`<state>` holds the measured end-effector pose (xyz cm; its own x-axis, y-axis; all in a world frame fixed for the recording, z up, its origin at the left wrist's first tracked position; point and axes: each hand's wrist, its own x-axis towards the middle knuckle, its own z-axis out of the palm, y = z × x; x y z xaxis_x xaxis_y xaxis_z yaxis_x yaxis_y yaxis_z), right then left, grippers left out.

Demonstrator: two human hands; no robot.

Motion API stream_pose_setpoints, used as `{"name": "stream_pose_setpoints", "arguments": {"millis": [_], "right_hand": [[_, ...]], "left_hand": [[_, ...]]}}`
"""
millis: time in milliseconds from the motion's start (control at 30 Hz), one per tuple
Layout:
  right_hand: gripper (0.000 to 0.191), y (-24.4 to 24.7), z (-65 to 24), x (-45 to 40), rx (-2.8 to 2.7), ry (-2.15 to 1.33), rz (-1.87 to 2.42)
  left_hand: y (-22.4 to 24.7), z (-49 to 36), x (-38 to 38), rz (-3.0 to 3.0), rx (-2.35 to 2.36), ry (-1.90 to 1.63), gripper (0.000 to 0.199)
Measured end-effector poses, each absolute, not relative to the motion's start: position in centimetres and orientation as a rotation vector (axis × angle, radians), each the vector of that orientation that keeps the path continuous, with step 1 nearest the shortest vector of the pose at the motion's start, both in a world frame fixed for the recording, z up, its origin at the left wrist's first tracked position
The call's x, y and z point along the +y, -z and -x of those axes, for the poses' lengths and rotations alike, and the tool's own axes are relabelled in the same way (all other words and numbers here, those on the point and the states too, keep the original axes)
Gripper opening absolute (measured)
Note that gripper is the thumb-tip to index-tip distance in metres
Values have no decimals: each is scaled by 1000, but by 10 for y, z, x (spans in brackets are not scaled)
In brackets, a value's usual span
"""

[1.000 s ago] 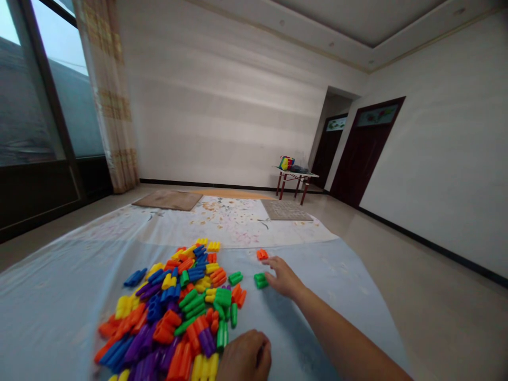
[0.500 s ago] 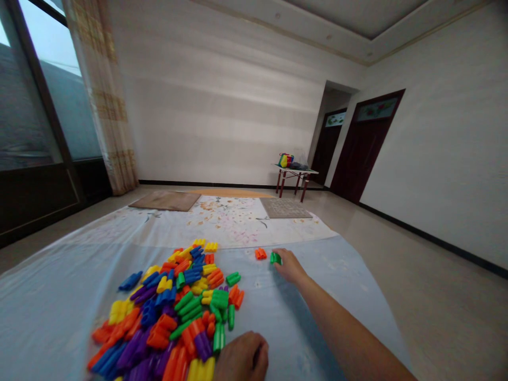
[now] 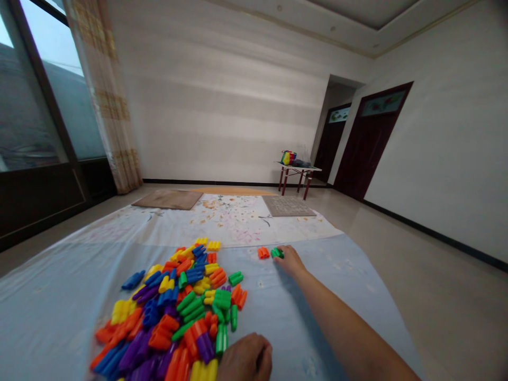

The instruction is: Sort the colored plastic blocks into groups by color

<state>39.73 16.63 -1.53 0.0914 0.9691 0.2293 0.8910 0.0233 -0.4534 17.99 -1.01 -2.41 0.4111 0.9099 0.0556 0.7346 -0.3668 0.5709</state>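
Observation:
My right hand [image 3: 291,260] reaches out over the pale blue sheet, its fingers pinching a small green plastic building block [image 3: 277,253]. Just left of that block lies an orange block [image 3: 263,253], with a narrow gap between them. At the bottom, my left hand [image 3: 246,359] rests curled into a loose fist, with no block showing in it. It lies against the right edge of a large heap of plastic blocks [image 3: 190,307] in green, orange, yellow, blue and purple. A green block [image 3: 221,339] and a yellow block [image 3: 204,370] are closest to the left hand.
The blue sheet [image 3: 337,270] meets a white flowered cloth [image 3: 234,222]. A brown mat [image 3: 169,199] and a grey patterned mat [image 3: 289,206] lie at its far side. Beyond stands a small table [image 3: 297,168] with a colourful bag [image 3: 288,157], near dark red doors [image 3: 375,137].
My right hand has shifted the green block slightly away from me, level with the orange one, and turned it a little. My left hand keeps its place. The view has tilted slightly.

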Motion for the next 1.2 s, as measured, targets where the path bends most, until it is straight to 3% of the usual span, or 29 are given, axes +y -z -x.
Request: {"name": "stream_pose_setpoints", "arguments": {"millis": [700,1200], "right_hand": [[35,20,-387,179,-1832,-242,1867],[38,26,-483,146,-1569,3,2167]], "left_hand": [[16,-179,-13,-2189,1385,-501,29],[15,-179,-12,-2196,1378,-492,28]]}}
